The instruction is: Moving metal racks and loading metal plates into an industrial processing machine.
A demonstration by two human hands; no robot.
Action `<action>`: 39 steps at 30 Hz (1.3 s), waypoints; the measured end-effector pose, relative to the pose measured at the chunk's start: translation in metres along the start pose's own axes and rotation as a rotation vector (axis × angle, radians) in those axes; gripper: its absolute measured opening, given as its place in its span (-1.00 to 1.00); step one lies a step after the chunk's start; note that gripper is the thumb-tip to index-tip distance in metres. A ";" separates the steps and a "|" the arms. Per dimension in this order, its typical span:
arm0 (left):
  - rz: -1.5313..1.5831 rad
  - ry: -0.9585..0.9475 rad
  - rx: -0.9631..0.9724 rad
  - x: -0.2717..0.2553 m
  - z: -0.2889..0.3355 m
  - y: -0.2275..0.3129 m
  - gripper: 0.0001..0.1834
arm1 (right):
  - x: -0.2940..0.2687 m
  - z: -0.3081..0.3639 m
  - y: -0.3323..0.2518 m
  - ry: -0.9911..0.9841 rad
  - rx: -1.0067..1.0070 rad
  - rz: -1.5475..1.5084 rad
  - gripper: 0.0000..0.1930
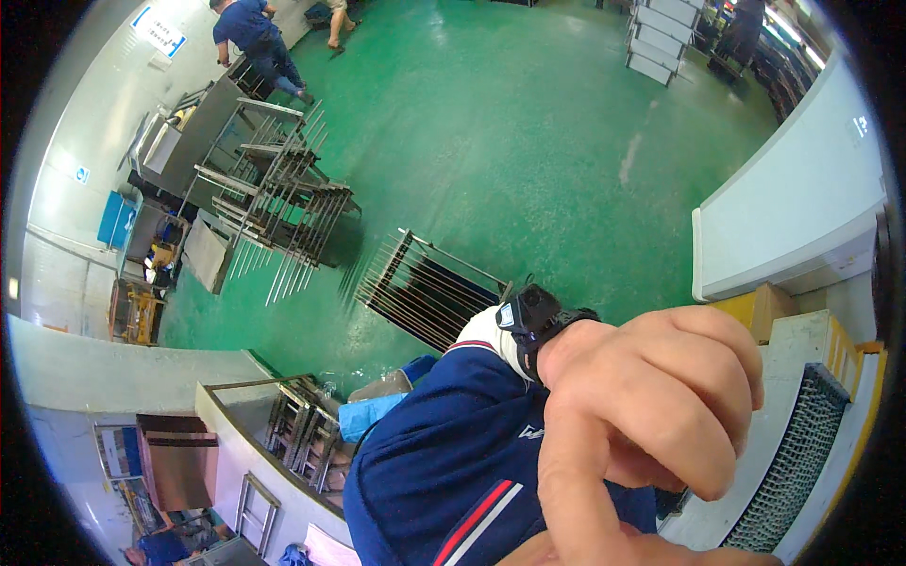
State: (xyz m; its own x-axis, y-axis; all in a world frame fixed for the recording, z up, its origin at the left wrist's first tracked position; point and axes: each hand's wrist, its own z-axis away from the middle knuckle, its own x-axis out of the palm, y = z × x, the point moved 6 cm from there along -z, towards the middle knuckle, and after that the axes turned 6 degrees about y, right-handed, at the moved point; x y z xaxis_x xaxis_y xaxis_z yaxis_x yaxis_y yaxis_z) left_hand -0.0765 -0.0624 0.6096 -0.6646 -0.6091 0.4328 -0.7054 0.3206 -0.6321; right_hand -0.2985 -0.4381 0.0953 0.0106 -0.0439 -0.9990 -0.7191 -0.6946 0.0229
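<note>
My left hand (651, 396) is very close in the right half of the view, back of the hand showing. Its fingers curl inward and its thumb points down toward the lower edge. Whatever they may hold is hidden behind the fingers. Around that wrist sits a black strap with a small black device (530, 313), just past the white cuff (484, 330) of a navy sleeve (425, 443) with red and white stripes. Skin at the bottom edge (708, 557) may belong to my right hand; its fingers cannot be made out.
Metal racks with rods (283, 189) stand on the green floor (510, 141) at left, and a lower slatted rack (434, 292) stands nearer. A large pale cabinet (793, 208) and a dark mesh panel (793, 462) are at right. A person (250, 33) bends at the far left.
</note>
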 end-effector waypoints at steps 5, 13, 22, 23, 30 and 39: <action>-0.053 -0.019 -0.526 0.000 -0.005 0.006 -0.81 | 0.003 -0.005 -0.002 0.005 -0.001 -0.008 -0.30; -0.039 0.144 -0.384 0.013 -0.017 -0.010 -0.81 | 0.001 -0.006 -0.003 0.009 -0.013 -0.020 -0.31; 0.084 -0.008 -0.631 -0.002 -0.010 0.003 -0.72 | -0.007 -0.007 -0.007 0.011 -0.030 -0.031 -0.31; 0.132 0.021 -0.641 -0.002 -0.011 -0.001 -0.66 | -0.007 -0.008 -0.006 0.011 -0.029 -0.031 -0.31; 0.583 -0.182 -0.595 0.017 -0.040 -0.015 -0.53 | -0.002 -0.005 0.002 0.001 -0.041 -0.022 -0.32; 0.697 0.248 -0.644 0.025 -0.029 -0.010 -0.45 | -0.006 -0.004 0.003 -0.003 -0.036 -0.016 -0.32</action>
State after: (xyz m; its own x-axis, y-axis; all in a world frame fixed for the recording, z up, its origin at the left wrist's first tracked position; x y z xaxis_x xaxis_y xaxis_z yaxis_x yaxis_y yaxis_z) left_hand -0.0929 -0.0600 0.6452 -0.9644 0.0129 0.2643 -0.0856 0.9298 -0.3578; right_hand -0.2976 -0.4427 0.1017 0.0194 -0.0303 -0.9994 -0.6934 -0.7205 0.0084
